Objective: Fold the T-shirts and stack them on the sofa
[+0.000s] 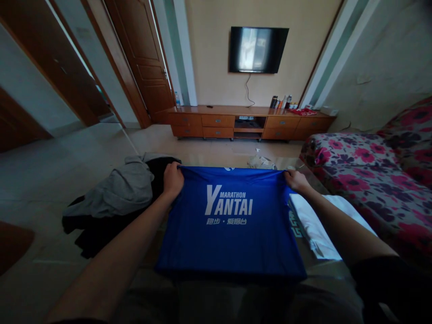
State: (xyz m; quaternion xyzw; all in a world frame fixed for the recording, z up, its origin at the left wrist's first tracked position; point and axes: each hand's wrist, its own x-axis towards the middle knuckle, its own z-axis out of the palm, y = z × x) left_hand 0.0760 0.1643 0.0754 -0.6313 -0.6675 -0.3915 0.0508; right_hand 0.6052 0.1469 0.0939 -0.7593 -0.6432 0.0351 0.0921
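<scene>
A blue T-shirt (229, 247) with white "Yantai Marathon" lettering is stretched out in front of me, its near edge hanging toward my lap. My left hand (173, 181) grips its far left corner in closed fingers. At the far right corner, my right hand (297, 181) pinches the cloth the same way. The fabric is pulled taut between both hands, with small creases near each grip. To the right of the shirt, partly under my right forearm, lies a folded white garment (313, 225). A pile of grey and black clothes (118, 189) sits left of my left hand.
A glass-topped table (324, 270) is under the garments, with crumpled plastic (261, 162) past the shirt's far edge. A flowered sofa (357, 180) stands at right. Farther off are a wooden TV cabinet (216, 121) with bottles (281, 102) and a wall-mounted television (258, 49).
</scene>
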